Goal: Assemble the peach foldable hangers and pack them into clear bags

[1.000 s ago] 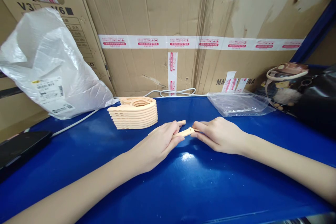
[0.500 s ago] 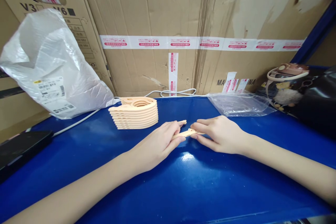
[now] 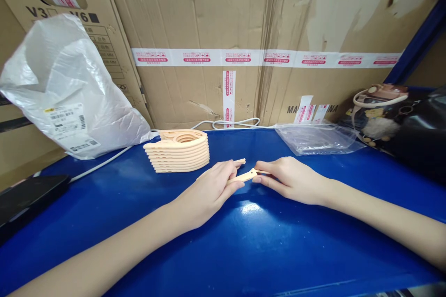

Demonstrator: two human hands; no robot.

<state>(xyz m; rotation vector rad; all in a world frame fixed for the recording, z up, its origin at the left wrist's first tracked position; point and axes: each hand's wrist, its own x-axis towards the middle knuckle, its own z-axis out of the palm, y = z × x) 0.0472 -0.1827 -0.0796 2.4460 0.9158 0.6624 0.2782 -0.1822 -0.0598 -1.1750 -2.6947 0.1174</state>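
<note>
— Turned slightly since the earlier frame: peach plastic piece, now showing more edge-on at the right hand. Otherwise hardly any shift, left hand included.

— Grips?

— On the left, closed over the piece: fingers folded across, thumb along the near side, second prong sticking out past the knuckles. On the right, pinching a thin part between thumb and fingertips. Can't tell whether jointed or separate at the meeting point.

— Why like that?

— Probably fuller hold on the left for steadying, fingertips only on the right for finer control. Held between both hands, close together, likely to keep the meeting point in sight. Can't tell if resting on the blue table.

— Around the hands?

— Just beyond the left hand, stack of peach pieces, layers lined up, presumably to save room and stay within reach. Beyond the right hand, clear plastic bag, lying flat, likely put there as out of the way. Well beyond and outside the left hand, white mailer bag, upright in front of cardboard, perhaps for support.
</note>
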